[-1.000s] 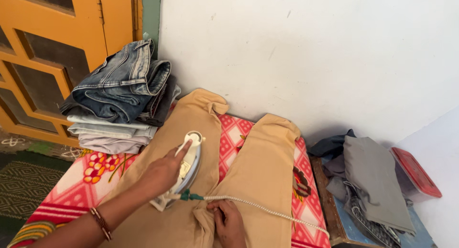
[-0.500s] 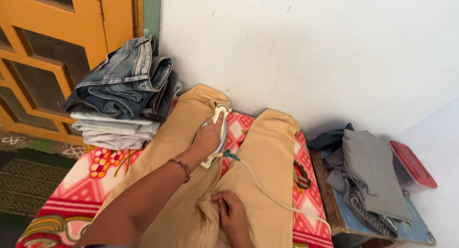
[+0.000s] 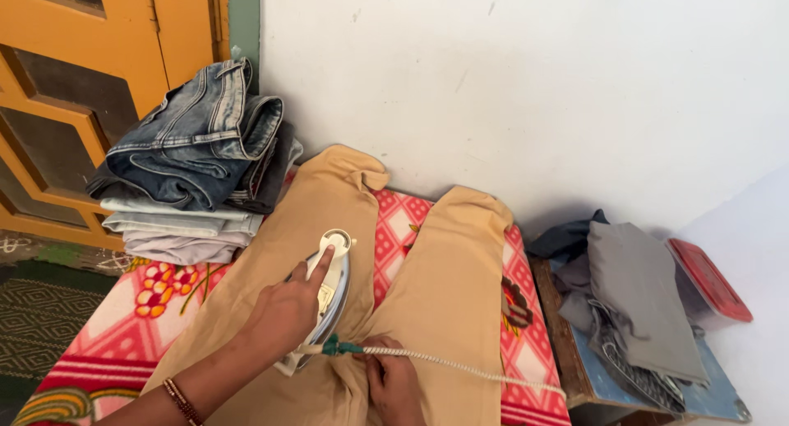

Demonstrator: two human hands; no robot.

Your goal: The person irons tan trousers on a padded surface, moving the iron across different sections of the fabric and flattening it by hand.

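Beige trousers (image 3: 444,294) lie spread on a red and pink floral cloth (image 3: 394,229), legs pointing to the wall. My left hand (image 3: 283,311) grips a white electric iron (image 3: 333,290) on the left trouser leg, index finger stretched along its handle. A white braided cord (image 3: 460,364) with a green collar runs from the iron's back off to the right. My right hand (image 3: 393,385) presses flat on the trousers near the crotch, just below the cord.
A stack of folded jeans and light clothes (image 3: 189,171) sits at the back left against an orange door (image 3: 74,81). On the right stands a low stand with grey clothes (image 3: 633,294) and a red-lidded box (image 3: 707,278). White wall (image 3: 534,89) behind.
The iron slid up the left trouser leg toward the wall, then came back down toward me. My right hand stayed pressed on the trousers.
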